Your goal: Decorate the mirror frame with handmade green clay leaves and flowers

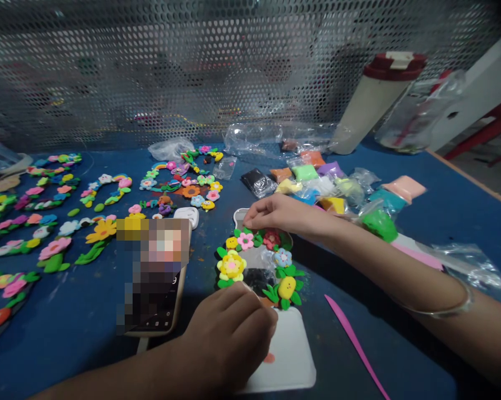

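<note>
A perforated metal screen point(171, 72) is standing behind a blue table point(88, 339). The left hand point(234, 328) is curling over the lower edge of a flower-trimmed mirror point(256, 258); its fingertips are hidden, so I cannot tell whether it is gripping anything. The right hand point(286, 214) is bending its fingers onto the mirror's top end; whether they are pinching something, I cannot tell. Partly beneath the left hand, a white board point(296, 347) is lying flat. Left of that hand, a phone point(161, 303) is showing a "9", its screen mostly blurred out. Beyond the phone, small clay letters point(148, 204) are starting with "H" and "A". Past the right hand, clay packets point(306, 172) are lying heaped, and 1 tumbler point(375, 105) is standing behind them. Below the right forearm, 1 pink tool point(352, 333) is resting.
</note>
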Action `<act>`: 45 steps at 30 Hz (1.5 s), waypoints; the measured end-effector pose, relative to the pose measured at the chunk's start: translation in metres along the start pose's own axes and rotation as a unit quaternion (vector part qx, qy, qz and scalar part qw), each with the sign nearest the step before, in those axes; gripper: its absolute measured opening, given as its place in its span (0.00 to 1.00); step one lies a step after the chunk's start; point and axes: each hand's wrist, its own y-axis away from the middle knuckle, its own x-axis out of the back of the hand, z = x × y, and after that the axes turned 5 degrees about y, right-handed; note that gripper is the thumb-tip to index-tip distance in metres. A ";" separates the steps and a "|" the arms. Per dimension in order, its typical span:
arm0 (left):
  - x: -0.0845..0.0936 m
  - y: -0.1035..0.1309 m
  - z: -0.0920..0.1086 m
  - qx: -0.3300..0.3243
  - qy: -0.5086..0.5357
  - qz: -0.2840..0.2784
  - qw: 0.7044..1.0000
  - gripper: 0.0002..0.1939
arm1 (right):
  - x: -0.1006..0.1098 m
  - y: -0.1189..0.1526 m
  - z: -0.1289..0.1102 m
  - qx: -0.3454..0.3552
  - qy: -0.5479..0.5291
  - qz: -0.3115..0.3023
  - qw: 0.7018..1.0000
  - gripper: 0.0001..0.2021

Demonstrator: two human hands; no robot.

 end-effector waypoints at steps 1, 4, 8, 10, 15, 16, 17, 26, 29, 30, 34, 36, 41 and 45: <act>0.000 0.000 0.000 0.001 0.007 -0.001 1.000 0.07 | 0.000 0.000 0.001 0.004 0.008 -0.001 1.000 0.05; -0.001 0.001 0.000 -0.006 0.016 0.000 1.000 0.08 | -0.001 -0.002 0.003 0.012 0.026 -0.004 1.000 0.06; 0.000 -0.001 0.002 0.002 -0.029 0.021 0.999 0.07 | 0.000 -0.003 0.007 0.021 0.031 -0.004 0.999 0.08; 0.000 -0.002 0.002 0.020 -0.089 0.029 0.995 0.09 | 0.000 -0.003 0.009 0.028 0.026 0.000 0.999 0.08; -0.003 -0.001 0.003 0.029 -0.216 0.036 0.975 0.18 | -0.003 -0.006 0.014 0.041 0.011 0.004 0.999 0.08; -0.003 0.000 0.003 0.024 -0.227 0.037 0.973 0.18 | -0.003 -0.007 0.015 0.042 0.010 0.003 0.999 0.08; -0.004 0.000 0.003 0.019 -0.234 0.037 0.971 0.19 | -0.004 -0.007 0.016 0.043 0.010 0.003 0.999 0.07; -0.005 0.001 0.004 0.022 -0.257 0.018 0.966 0.23 | -0.006 -0.008 0.016 0.042 0.030 0.017 0.999 0.06; -0.005 0.000 0.004 0.023 -0.264 0.012 0.964 0.24 | -0.006 -0.007 0.015 0.042 0.039 0.022 0.998 0.06; -0.004 0.000 0.005 0.026 -0.267 0.009 0.963 0.24 | -0.007 -0.007 0.015 0.043 0.041 0.023 0.998 0.06; -0.005 0.000 0.005 0.031 -0.271 0.003 0.962 0.24 | -0.009 -0.006 0.016 0.048 0.056 0.024 0.997 0.07; -0.005 0.001 0.005 0.031 -0.270 0.002 0.962 0.25 | -0.009 -0.006 0.015 0.052 0.066 0.024 0.996 0.07; -0.004 0.001 0.004 0.028 -0.274 0.004 0.961 0.23 | 0.010 0.007 -0.007 0.069 0.082 0.054 0.993 0.10; -0.001 -0.004 0.007 0.066 -0.272 -0.047 0.959 0.25 | 0.043 0.031 -0.035 0.112 0.096 0.203 0.968 0.15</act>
